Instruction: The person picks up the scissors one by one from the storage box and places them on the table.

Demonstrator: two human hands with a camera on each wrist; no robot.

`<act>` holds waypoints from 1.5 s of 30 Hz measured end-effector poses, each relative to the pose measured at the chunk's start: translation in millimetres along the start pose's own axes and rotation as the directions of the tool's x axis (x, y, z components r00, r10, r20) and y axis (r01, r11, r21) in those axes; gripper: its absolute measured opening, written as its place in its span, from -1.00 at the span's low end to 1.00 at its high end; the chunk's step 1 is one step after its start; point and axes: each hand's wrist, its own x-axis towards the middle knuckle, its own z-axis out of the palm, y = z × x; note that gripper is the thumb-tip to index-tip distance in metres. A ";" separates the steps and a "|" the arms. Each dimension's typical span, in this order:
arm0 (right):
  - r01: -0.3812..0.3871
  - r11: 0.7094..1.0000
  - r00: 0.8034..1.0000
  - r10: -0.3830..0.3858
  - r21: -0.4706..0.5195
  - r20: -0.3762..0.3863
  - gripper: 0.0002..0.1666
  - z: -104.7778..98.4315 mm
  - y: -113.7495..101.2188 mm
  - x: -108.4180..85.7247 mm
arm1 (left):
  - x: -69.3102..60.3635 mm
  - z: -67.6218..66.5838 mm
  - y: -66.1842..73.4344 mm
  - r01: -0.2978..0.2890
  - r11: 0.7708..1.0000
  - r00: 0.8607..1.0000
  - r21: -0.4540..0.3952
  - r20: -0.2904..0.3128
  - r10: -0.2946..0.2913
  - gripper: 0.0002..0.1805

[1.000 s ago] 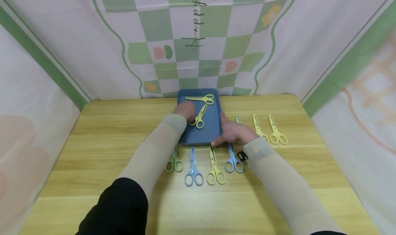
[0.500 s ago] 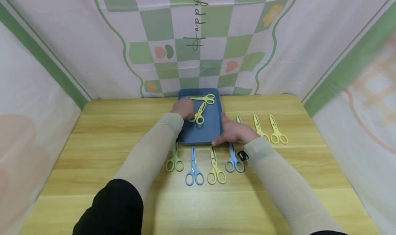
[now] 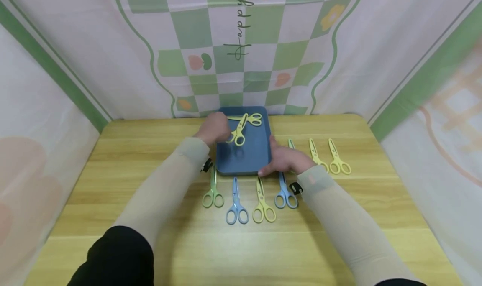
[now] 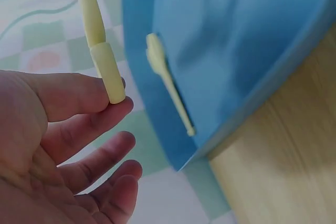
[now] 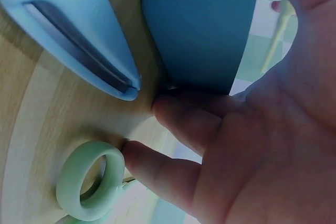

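Observation:
My left hand (image 3: 213,129) pinches yellow scissors (image 3: 239,130) by one handle loop between thumb and index finger. The scissors hang above the tray's left part, blade pointing up and back. In the left wrist view these scissors (image 4: 106,72) appear nearly edge-on, and the other fingers are loosely bent. A blue tray (image 3: 250,158) stands at the table's back. Inside it lie another pair of yellow scissors (image 3: 254,119), partly hidden by the held pair. My right hand (image 3: 286,159) rests against the tray's right side, thumb at the front corner, fingers extended along the wall (image 5: 205,30).
In front of the tray lie green scissors (image 3: 213,192), blue scissors (image 3: 236,204), yellow scissors (image 3: 261,204) and more blue scissors (image 3: 283,192). Right of it are yellow scissors (image 3: 335,158), another yellow pair (image 3: 314,152) and a green pair (image 3: 291,144) partly covered by my right hand.
My left hand has moved left and back, carrying the yellow scissors up away from the tray floor. The right hand stays at the tray's side.

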 end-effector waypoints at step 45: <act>0.015 1.000 1.000 -0.015 0.026 0.002 0.75 1.4 2.7 0.7 | -120.2 45.8 -122.4 0.075 0.995 0.996 -0.063 -0.036 -0.078 -0.77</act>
